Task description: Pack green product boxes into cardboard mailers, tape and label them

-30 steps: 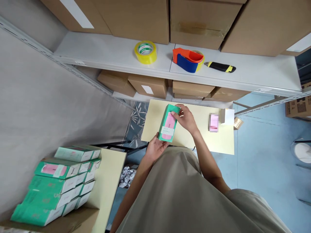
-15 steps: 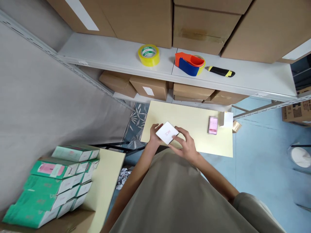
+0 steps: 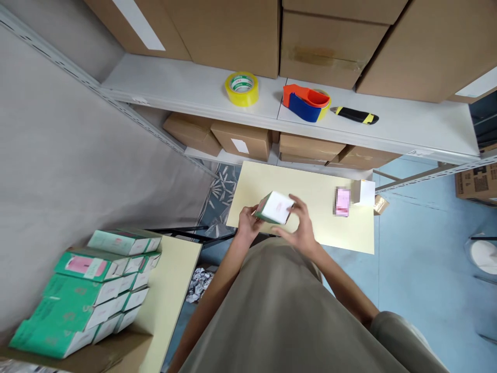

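A small green and white carton [image 3: 277,208] is held tilted above the near edge of the cream table, its white end panel with faint pink print facing up. My left hand [image 3: 248,224] is closed around the carton's left, green side. At the right end, my right hand [image 3: 301,228] has curved fingers on the edge, and its thumb reaches toward the lower edge. To the right on the table lies a pink-screened phone [image 3: 342,201], partly pixelated, beside a white box [image 3: 364,192].
Green cartons [image 3: 73,305] stand stacked in an open cardboard box on a side table [image 3: 171,269] at left. The shelf [image 3: 267,111] ahead carries yellow tape [image 3: 242,89], a red and blue tape dispenser [image 3: 306,103], a box cutter [image 3: 356,115] and large brown boxes [image 3: 233,36].
The carton has turned in my hands and shifted slightly right, so its green side now shows. My right hand's fingers have moved up along its right end. The view has shifted slightly.
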{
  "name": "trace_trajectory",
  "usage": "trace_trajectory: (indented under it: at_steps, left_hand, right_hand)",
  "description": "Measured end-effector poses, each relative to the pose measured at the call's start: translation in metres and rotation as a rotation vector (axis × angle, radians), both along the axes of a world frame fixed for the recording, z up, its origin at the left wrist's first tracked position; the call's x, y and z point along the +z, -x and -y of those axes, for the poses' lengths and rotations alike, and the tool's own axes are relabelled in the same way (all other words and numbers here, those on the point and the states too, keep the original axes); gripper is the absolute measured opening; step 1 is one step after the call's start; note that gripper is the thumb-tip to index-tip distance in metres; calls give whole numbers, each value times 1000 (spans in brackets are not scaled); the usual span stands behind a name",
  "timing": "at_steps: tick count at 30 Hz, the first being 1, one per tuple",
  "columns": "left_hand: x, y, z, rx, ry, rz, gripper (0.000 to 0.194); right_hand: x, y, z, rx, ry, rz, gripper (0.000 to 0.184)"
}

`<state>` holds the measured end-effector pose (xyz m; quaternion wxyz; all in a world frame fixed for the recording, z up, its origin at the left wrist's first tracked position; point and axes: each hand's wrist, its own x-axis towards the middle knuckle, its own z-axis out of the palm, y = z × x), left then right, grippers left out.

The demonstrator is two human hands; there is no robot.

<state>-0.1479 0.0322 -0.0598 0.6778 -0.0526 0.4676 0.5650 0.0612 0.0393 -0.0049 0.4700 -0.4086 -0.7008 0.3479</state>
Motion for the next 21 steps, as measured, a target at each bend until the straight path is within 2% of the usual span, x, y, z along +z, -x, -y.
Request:
trace_trajectory:
  at_steps: [3,6,9,11,13,17,19,21]
  left_hand:
    - [9,-2,18,-3,33,-126,43]
    - [26,-7,27,-86,-112,-257,57]
    - [43,-11,19,-156,-225,-502,49]
    - [52,-11,4,-194,-280,-692,46]
    - [57,-9,-13,-228,-331,-825,46]
    - [48,-2,-35,-266,-334,-923,46]
    - [36,3,-35,-270,-305,-946,44]
    - [20,8,-28,-253,-272,-969,42]
  right_hand:
    - [-10,-3,-37,-216,249,-268,61]
    - [-26,-10,-73,-277,610,-504,57]
    - [-44,-11,-88,-232,1038,-571,45]
    - [-55,-4,-84,-158,1319,-515,44]
    - [-65,6,-71,-68,1540,-458,52]
    - [-81,23,-42,71,1791,-466,62]
    - [-87,26,-37,52,1837,-501,61]
    - [-93,27,-40,-47,1810,-543,56]
